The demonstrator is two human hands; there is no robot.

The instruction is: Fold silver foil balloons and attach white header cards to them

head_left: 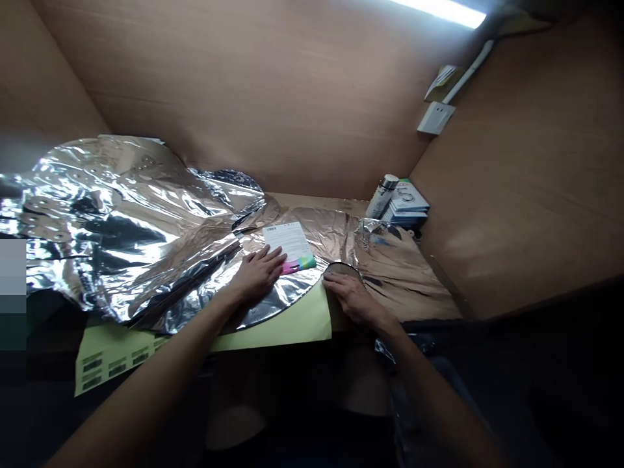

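Note:
My left hand (260,272) lies flat with its fingers stretched out, over the lower left edge of a white printed packet (288,242) with a pink and green end. The packet rests on shiny silver foil film (283,299). To the right, my right hand (351,296) has its fingers bent and close together at the upper right corner of a yellow label sheet (297,325). What its fingertips hold, if anything, is hidden. Printed barcode labels (117,369) show at the sheet's lower left, and the sheet hangs over the table's front edge.
Crumpled foil (160,240) is heaped on the left. A bottle (383,195) and a stack of boxes or booklets (407,203) stand in the back right corner. A wall socket (436,117) is above them. Wooden panels (253,97) enclose the table.

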